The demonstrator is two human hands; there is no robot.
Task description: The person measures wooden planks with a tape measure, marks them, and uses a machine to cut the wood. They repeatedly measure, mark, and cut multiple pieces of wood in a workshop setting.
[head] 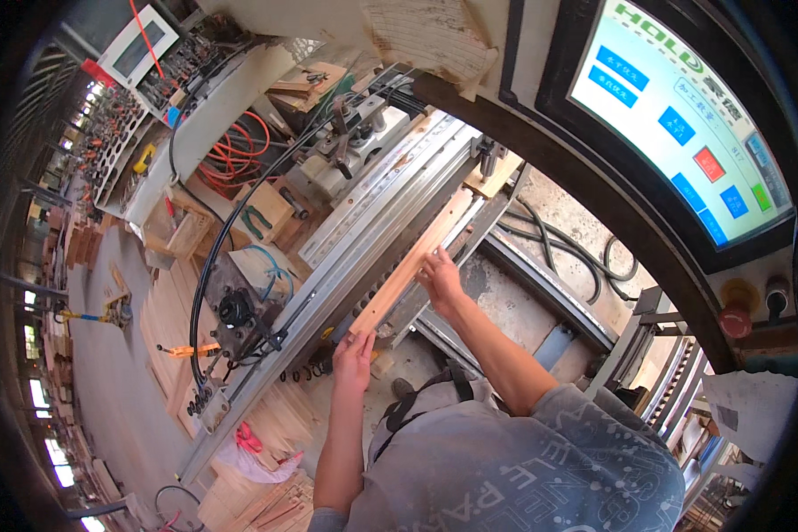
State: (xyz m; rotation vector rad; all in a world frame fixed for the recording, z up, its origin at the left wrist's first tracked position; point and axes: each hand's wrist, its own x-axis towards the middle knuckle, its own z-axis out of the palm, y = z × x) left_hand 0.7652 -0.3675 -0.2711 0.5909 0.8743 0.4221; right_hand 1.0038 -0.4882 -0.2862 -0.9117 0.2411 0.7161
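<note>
A long, narrow wooden board (405,266) lies slanted along the bed of a woodworking machine, with small dark holes showing near its near end. My left hand (354,359) grips that near end between thumb and fingers. Farther along, my right hand (441,279) holds the board's right edge, its fingertips on the wood. The board's far end reaches a light wooden block (495,176) below a metal cylinder (487,163). Beside the board on the left runs the machine's aluminium rail (372,219).
A lit control screen (685,126) and a red push button (735,319) are at the right. Black hoses (558,246) lie on the floor beyond the frame. Stacked wooden strips (266,499) stand at lower left, near a pink cloth (256,459). Tool holders (110,143) fill a rack at upper left.
</note>
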